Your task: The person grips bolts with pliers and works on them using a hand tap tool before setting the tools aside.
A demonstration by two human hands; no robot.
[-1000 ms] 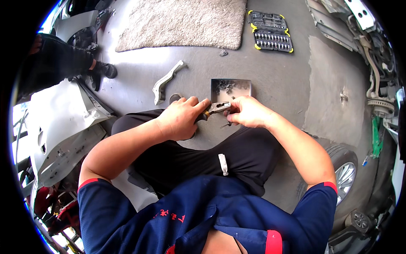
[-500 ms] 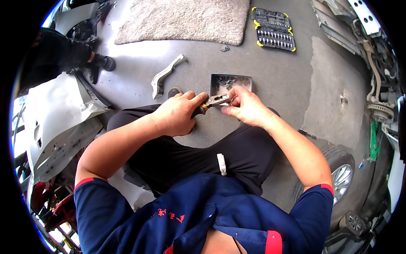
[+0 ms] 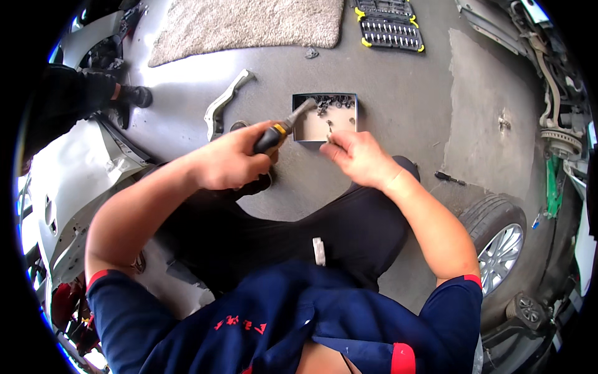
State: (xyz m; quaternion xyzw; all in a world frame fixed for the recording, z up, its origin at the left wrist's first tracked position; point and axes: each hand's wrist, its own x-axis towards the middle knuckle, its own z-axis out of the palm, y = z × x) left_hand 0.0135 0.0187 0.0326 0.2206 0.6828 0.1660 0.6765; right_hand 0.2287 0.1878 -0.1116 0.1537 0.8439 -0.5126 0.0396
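I sit on a grey concrete floor with my legs in dark trousers under my arms. My left hand (image 3: 229, 163) is closed around the black and yellow handle of a ratchet tool (image 3: 281, 128), whose metal head points toward a small open box (image 3: 300, 133). The box holds several dark bolts and clips along its far side. My right hand (image 3: 360, 159) pinches a small bolt (image 3: 329, 128) between its fingertips, just over the near edge of the box.
A bent silver bracket (image 3: 225, 103) lies left of the box. A beige mat (image 3: 249, 23) and a yellow-edged socket set case (image 3: 391, 25) lie farther off. A wheel (image 3: 499, 240) stands at right, white car body panels (image 3: 68, 187) at left, another person's dark shoe (image 3: 134, 96) upper left.
Both hands have risen slightly and drawn apart. The ratchet now points up toward the box, and my right hand has moved over the box's near edge with a small bolt.
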